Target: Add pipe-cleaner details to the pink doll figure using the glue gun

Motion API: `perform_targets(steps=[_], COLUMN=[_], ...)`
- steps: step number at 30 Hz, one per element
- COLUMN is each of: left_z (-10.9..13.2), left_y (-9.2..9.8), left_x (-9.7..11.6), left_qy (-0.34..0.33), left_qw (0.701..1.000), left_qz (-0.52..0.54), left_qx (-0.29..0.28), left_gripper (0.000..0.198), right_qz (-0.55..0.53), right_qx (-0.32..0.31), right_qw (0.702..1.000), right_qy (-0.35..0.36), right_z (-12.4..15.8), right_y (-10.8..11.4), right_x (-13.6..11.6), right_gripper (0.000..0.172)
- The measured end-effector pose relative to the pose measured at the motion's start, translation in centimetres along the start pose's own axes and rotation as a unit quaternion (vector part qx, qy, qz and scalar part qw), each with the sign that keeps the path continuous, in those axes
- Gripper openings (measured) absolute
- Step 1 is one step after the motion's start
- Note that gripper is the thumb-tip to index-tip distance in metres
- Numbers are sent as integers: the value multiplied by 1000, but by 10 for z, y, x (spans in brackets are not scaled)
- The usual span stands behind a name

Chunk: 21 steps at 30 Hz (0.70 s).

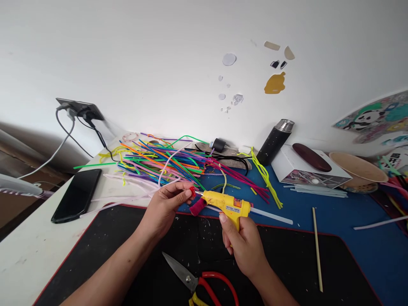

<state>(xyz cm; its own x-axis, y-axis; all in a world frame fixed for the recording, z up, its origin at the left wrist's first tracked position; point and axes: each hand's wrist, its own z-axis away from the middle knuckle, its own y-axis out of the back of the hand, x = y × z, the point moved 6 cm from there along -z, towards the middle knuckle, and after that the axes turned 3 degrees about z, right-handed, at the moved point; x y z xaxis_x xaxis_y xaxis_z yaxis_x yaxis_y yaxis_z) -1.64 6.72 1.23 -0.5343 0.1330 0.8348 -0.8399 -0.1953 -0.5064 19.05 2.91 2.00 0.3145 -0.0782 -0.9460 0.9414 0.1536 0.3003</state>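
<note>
My right hand [244, 242] is wrapped round the handle of a yellow hot glue gun [223, 202], whose nozzle points left. A translucent glue stick [272, 216] sticks out of its back end. Between thumb and fingers, my left hand [168, 208] pinches a small red piece [192, 192], its kind too small to make out. The nozzle tip meets or nearly meets this piece. Just below the nozzle is a dark magenta fuzzy piece [198, 207]; whether it is held I cannot tell. Scissors [197, 282] with red and yellow handles lie below my hands on the black mat [127, 250].
Many coloured pipe cleaners [159, 159] are heaped behind my hands. A black phone [76, 195] lies at left, under a wall socket [79, 109] with cables. To the right are a black thermos [276, 142], a white box [309, 168], a bowl [358, 170] and a thin stick [317, 250].
</note>
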Motion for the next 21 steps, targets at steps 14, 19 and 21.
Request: perform_targets(steps=[14,19,21], left_z=[0,2,2], left_y=[0,-2,-3], left_x=[-5,-4,-4], left_qy=[-3,8,8], left_qw=[1000,1000,1000], left_qz=[-21,-11,-9], left_qx=[-14,-16,-15], left_gripper=[31,33,33], right_qz=[22,21,23], right_qx=[13,13,13], right_qw=[1000,1000,1000], right_qy=[10,9,11], right_z=[1,1,1], right_y=[2,2,2], right_x=[-3,-2,-3], right_gripper=[66,66,66])
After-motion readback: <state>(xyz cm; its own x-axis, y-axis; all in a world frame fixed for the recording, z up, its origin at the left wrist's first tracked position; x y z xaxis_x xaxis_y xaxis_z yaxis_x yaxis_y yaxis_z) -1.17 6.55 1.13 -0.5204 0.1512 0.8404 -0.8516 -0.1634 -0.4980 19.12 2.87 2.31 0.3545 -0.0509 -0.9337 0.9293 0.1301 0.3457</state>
